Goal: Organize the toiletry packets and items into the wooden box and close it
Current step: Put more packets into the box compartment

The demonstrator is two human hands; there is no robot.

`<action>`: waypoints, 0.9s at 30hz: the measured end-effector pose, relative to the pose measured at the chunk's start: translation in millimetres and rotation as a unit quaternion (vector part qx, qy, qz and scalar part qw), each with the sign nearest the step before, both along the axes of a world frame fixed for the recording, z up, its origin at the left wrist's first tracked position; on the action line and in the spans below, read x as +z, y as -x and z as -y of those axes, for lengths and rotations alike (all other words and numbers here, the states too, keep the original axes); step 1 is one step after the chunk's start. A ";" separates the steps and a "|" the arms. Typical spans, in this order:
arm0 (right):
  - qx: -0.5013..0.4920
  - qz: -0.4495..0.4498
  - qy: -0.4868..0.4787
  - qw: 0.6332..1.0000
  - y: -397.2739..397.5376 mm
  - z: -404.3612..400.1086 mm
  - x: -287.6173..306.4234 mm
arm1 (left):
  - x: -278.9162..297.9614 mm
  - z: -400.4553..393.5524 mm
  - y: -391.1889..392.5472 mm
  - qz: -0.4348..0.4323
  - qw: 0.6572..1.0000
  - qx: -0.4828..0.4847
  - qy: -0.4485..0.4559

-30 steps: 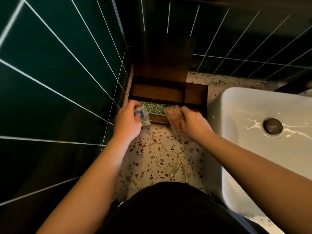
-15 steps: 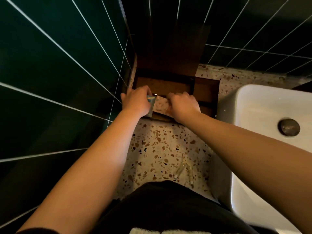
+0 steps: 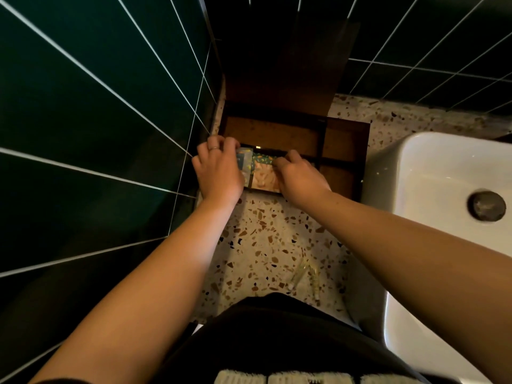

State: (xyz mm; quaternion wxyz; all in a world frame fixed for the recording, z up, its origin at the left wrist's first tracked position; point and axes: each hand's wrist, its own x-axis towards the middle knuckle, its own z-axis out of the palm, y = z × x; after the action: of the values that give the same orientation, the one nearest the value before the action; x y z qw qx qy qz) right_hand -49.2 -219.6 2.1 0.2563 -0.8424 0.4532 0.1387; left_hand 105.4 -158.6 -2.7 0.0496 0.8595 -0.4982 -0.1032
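A speckled terrazzo counter [image 3: 266,239] is seen running between the dark tiled wall on the left and a white sink [image 3: 443,189] on the right. At its far end, against the tiled corner, an open wooden box [image 3: 346,151] with compartments is set directly on it. Nearer, toward the right, a few small clear tubes [image 3: 300,273] are laid on the bare surface, well apart from the box.

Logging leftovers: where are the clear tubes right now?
Head view: the clear tubes lie loose on the terrazzo counter, near the person's body, just left of the white sink.
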 end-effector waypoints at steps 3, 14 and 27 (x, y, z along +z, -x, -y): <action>-0.006 0.022 0.030 0.999 7.4 -5.0 4.2 | -0.9 -2.1 2.4 -0.003 1.000 -0.012 0.018; -0.019 -0.051 -0.066 0.996 4.7 -30.1 11.5 | -6.5 -8.2 13.6 0.001 0.998 -0.047 -0.044; -0.019 0.014 -0.069 0.997 3.6 -35.5 9.4 | -9.1 -9.6 5.5 -0.024 0.998 -0.048 -0.033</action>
State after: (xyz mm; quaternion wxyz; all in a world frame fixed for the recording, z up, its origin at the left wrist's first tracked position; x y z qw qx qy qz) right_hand -52.9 -184.1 11.5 0.3224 -0.8157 0.4552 0.1532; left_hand 99.9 -149.0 -11.8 0.0283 0.8330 -0.5338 -0.1429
